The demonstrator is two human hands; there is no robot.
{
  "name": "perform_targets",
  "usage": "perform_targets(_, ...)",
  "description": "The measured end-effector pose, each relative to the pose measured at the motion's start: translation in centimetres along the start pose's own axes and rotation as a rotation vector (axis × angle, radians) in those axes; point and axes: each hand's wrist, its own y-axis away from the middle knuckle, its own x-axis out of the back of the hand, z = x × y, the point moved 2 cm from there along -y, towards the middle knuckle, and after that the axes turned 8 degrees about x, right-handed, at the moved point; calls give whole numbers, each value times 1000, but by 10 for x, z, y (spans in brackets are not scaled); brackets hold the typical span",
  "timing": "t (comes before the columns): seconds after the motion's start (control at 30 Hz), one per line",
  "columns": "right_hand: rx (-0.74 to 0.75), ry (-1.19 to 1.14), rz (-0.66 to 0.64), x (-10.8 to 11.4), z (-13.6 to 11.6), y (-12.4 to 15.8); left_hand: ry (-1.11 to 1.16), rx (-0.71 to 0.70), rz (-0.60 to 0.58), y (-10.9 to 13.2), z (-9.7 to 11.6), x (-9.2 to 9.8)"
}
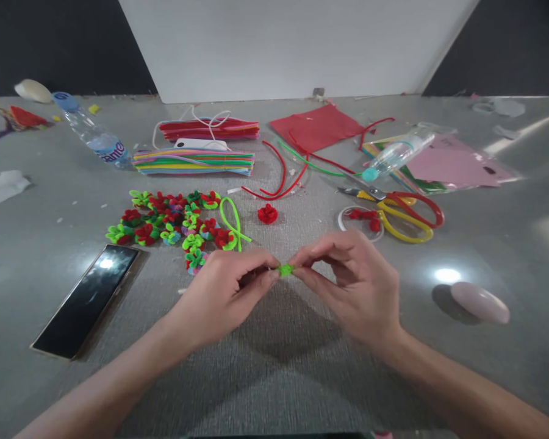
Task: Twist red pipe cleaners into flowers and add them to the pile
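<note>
My left hand [231, 289] and my right hand [354, 283] meet near the middle of the view. Between their fingertips is a small bright green fuzzy piece [286, 269], pinched from both sides. Just beyond it a red fuzzy flower [268, 213] lies on the grey surface. Left of that are a looped light green pipe cleaner [231, 219] and a cluster of red and green fuzzy flowers [165, 222], partly behind my left hand. Red pipe cleaners [281, 174] and a green one [318, 164] lie farther back.
A phone [89, 302] lies left. Pipe cleaner bundles [194, 161], a bottle [96, 137] and a red sheet [318, 125] are behind. At right are scissors [407, 213], a white ring [343, 219], a small bottle [400, 152] and a pale oval object [480, 302].
</note>
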Motion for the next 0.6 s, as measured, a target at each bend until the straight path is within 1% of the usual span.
perform_targets(0.1,-148,-42,2,-1,11,-4,-274,-68,142,2,-8,-8)
perform_targets(0.17,-224,-64,2,-2,17,-6,-428,-143,220,3,-13,-13)
perform_targets(0.23,-264,-75,-8,-3,21,-7,-514,-214,256,4,-16,-16)
perform_targets(0.3,-267,-73,-38,-4,24,-7,-534,-254,261,4,-19,-17)
perform_targets(0.4,-206,-36,-119,-2,25,-8,-518,-256,280,2,-22,-15)
perform_targets(0.5,-74,75,-185,1,26,-9,-508,-263,304,1,-23,-14)
perform_targets(0.6,68,196,-232,3,26,-11,-494,-297,296,0,-22,-14)
